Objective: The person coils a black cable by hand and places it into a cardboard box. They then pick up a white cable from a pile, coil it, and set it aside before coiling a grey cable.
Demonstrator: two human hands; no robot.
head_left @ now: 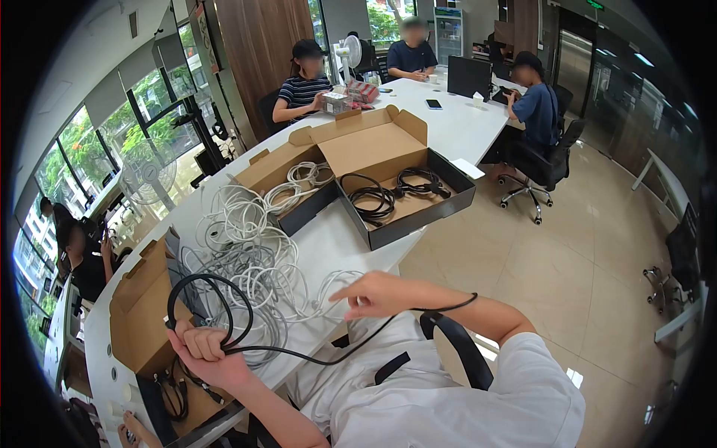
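Closed around a looped black cable (249, 317) is my left hand (207, 354), low on the left near the table edge. The cable runs right across my lap and passes over my right forearm. My right hand (373, 295) is raised at the centre, its index finger pointing left and the other fingers curled; whether it pinches anything is hidden. Beside it lies a large tangle of white and grey cables (258, 257). An open box (422, 216) holds coiled black cables (371, 200). Another open box (299, 215) next to it holds white cables (306, 176).
At the lower left, an open cardboard box (138, 317) holds black cables (179, 396). Three people sit at the far side of the white table (455, 138), near a monitor (469, 76), a phone (433, 104) and a fan (348, 54). An office chair (541, 164) stands right.
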